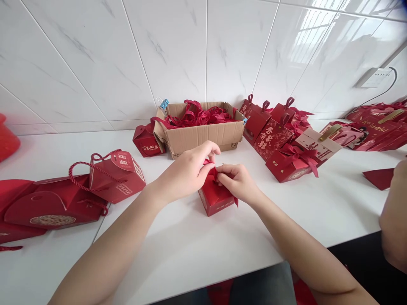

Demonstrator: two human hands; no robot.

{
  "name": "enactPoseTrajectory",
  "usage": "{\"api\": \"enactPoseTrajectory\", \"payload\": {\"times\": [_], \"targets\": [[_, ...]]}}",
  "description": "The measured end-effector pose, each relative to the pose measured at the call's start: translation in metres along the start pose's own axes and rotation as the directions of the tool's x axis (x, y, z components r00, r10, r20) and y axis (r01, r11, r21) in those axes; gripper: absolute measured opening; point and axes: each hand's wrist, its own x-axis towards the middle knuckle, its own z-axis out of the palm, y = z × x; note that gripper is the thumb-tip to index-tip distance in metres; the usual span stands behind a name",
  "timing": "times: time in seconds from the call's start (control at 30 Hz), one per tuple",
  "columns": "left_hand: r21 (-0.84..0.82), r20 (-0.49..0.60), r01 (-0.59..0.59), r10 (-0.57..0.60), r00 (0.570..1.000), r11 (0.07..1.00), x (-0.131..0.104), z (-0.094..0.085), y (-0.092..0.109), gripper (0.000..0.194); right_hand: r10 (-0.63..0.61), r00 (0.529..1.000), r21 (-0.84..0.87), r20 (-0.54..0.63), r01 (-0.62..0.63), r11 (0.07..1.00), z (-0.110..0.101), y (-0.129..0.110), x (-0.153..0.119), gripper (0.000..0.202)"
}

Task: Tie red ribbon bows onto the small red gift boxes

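In the middle of the white table sits a small red gift box [219,199] with pale lettering on its front side. A red ribbon [215,173] is gathered at the top of this box. My left hand [195,167] pinches the ribbon from the left, thumb and fingers together. From the right, my right hand [237,180] pinches the ribbon too, its fingertips close to those of the left. A ribbon end hangs at the box's right side. The exact form of the loop or knot is hidden by my fingers.
Behind my hands stands a cardboard box [203,137] full of red ribbons [203,115]. Finished-looking red boxes [273,135] cluster at right, and a rope-handled red box [117,178] stands at left. Another person's arm [394,216] is at the right edge.
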Motion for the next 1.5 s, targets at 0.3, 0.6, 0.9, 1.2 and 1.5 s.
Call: {"api": "enactPoseTrajectory", "payload": {"times": [0.3,0.6,0.9,1.2,1.5], "targets": [[-0.028,-0.125,-0.103,0.099,0.987,0.994,0.008,0.005,-0.013,0.022,0.007,0.997,0.078,-0.080,-0.001,0.997,0.004,0.002,-0.004,0.021],[0.219,-0.377,-0.098,0.176,0.909,0.971,0.016,0.024,-0.019,0.011,0.064,0.997,0.090,-0.053,-0.059,0.994,0.004,-0.001,-0.005,0.031],[-0.260,0.068,0.137,-0.124,0.990,0.956,0.013,0.011,-0.020,0.021,0.112,0.989,0.234,-0.094,-0.088,0.968,0.000,0.007,-0.003,0.032],[-0.354,0.164,0.113,-0.057,0.985,0.928,0.011,0.015,-0.021,0.013,0.127,0.988,0.433,-0.090,-0.076,0.898,0.002,0.009,-0.005,0.044],[-0.480,0.155,0.117,-0.048,0.987,0.869,0.014,0.019,-0.022,0.008,0.071,0.982,0.359,-0.176,-0.003,0.933,0.002,0.012,-0.006,0.036]]}}
